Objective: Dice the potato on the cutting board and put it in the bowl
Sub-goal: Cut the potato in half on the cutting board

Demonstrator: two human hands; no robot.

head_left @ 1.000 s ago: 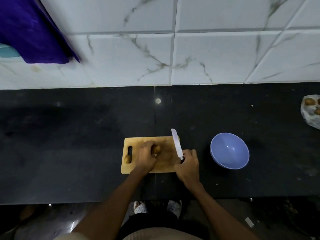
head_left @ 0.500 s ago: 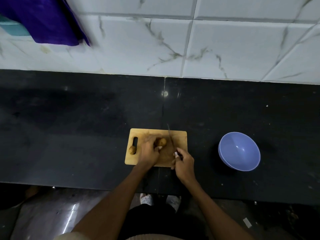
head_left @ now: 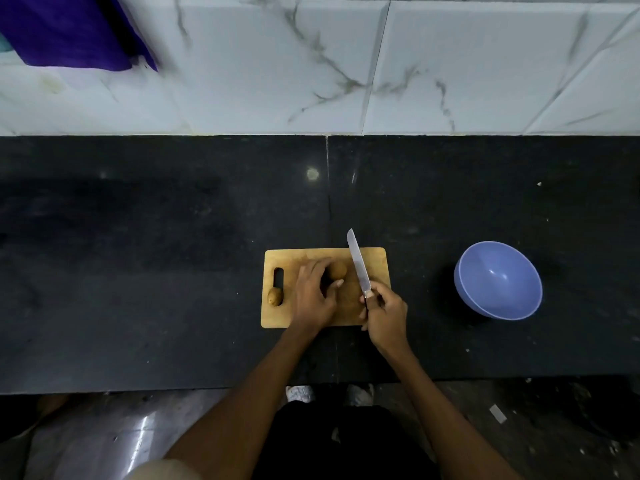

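A purple cloth (head_left: 69, 29) hangs at the far left against the tiled wall. On the black counter (head_left: 138, 271) lies a wooden cutting board (head_left: 277, 261) bearing no readable writing. A small potato (head_left: 275, 296) sits near its slot. The left hand (head_left: 313, 296) cups over a second potato (head_left: 337, 270), fingertips touching it. The right hand (head_left: 386, 315) is wrapped around a knife (head_left: 358, 265), blade angled just beside that potato. Further right, the blue bowl (head_left: 498, 280) stands empty.

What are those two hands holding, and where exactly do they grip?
The right hand grips the knife by its handle. The left hand steadies a potato on the cutting board.
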